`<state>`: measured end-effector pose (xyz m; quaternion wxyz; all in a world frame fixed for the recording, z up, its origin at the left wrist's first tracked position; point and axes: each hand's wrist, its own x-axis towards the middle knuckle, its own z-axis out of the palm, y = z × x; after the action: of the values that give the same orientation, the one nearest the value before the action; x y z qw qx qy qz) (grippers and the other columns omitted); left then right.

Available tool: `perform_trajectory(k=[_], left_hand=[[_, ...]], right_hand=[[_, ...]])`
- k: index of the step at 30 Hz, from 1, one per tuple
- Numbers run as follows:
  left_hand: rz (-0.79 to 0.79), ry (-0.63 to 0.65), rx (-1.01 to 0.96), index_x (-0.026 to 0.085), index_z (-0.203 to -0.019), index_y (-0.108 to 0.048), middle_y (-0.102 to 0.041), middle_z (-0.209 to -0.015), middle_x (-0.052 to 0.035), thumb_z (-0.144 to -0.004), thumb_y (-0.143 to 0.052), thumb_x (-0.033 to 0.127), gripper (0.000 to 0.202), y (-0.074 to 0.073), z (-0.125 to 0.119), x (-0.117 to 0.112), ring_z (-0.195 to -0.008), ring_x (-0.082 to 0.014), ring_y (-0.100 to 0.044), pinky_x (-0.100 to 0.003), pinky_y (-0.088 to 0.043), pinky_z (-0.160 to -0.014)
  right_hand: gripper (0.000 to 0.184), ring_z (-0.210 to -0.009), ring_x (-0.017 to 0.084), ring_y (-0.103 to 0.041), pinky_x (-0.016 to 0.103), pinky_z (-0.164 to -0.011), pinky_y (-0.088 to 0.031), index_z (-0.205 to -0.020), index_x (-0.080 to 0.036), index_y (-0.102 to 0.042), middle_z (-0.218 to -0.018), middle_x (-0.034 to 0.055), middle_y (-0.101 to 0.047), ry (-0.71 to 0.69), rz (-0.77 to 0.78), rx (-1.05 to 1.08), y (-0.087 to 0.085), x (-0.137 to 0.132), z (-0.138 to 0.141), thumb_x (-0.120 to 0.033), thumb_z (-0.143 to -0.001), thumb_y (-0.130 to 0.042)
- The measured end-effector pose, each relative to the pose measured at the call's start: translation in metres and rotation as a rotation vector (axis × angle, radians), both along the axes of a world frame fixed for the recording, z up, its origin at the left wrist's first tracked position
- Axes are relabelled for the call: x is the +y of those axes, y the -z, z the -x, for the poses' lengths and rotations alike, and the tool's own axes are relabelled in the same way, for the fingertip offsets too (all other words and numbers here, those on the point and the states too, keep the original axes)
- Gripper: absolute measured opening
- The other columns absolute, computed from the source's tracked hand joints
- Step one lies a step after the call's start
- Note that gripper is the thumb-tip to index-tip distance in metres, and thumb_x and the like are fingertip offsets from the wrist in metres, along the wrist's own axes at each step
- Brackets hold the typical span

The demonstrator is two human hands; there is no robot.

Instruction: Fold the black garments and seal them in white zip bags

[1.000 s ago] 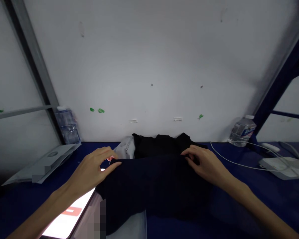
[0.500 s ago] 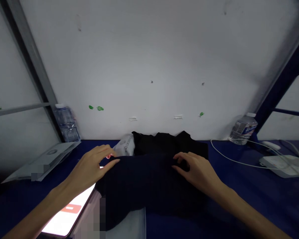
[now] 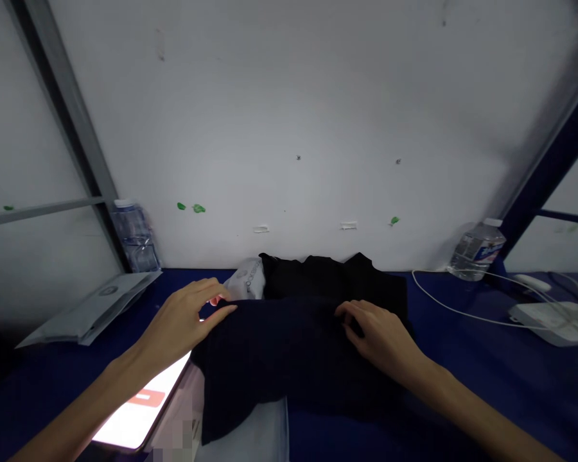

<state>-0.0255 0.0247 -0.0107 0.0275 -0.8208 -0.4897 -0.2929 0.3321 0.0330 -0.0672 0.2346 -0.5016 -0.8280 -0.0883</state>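
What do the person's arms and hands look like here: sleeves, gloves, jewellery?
Both forearms are bare to the frame edge, no sleeves in view. The left hand and right hand wear no gloves. No rings, watch or bands show on fingers or wrists. The light is dim, so finer marks cannot be told.

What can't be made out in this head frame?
- Lit screen: left forearm and frame edge cut it off; its red mark is unreadable.
- Dark garment: too dim to tell folds or type.
- Right hand fingertips: curled into the cloth, grip unclear.
- Left hand: thumb side hidden.
- Bottle label: too small to read.
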Motion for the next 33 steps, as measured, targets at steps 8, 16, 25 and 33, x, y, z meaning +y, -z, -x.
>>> perform_trajectory(k=[8,16,25,33], left_hand=[[0.015,0.019,0.01,0.024,-0.09,-0.063,-0.064,-0.084,0.0011,-0.095,-0.057,0.041,0.019,0.001,0.001,-0.002,-0.078,-0.018,-0.06,-0.031,-0.045,-0.07],[0.007,0.032,0.038,0.024,-0.089,-0.064,-0.063,-0.083,0.0014,-0.095,-0.057,0.041,0.019,0.001,0.002,0.0,-0.076,-0.018,-0.059,-0.031,-0.044,-0.07],[0.02,0.003,-0.038,0.023,-0.09,-0.061,-0.064,-0.083,0.0013,-0.093,-0.058,0.044,0.021,-0.004,0.002,-0.004,-0.074,-0.0172,-0.061,-0.026,-0.045,-0.061],[0.04,-0.023,-0.079,0.023,-0.087,-0.059,-0.067,-0.084,0.0012,-0.094,-0.055,0.046,0.025,-0.008,0.001,-0.006,-0.069,-0.0166,-0.062,-0.025,-0.043,-0.055]], right_hand=[[0.031,-0.077,0.023,-0.072,0.037,-0.064,-0.059,-0.114,-0.021,-0.061,-0.102,0.0053,-0.069,-0.017,0.073,-0.028,0.004,0.001,0.006,-0.018,-0.084,-0.068],[0.025,-0.081,0.021,-0.071,0.035,-0.069,-0.058,-0.108,-0.023,-0.066,-0.098,0.0025,-0.071,-0.053,0.088,0.001,-0.002,0.002,0.001,-0.01,-0.088,-0.059],[0.013,-0.064,0.015,-0.06,0.028,-0.058,-0.047,-0.096,-0.026,-0.07,-0.087,0.0012,-0.069,-0.143,0.068,0.27,-0.054,-0.001,-0.03,-0.03,-0.094,-0.058],[0.017,-0.051,0.013,-0.049,0.025,-0.049,-0.037,-0.093,-0.027,-0.074,-0.06,-0.0022,-0.06,-0.16,0.182,0.308,-0.064,-0.008,-0.033,-0.041,-0.092,-0.063]])
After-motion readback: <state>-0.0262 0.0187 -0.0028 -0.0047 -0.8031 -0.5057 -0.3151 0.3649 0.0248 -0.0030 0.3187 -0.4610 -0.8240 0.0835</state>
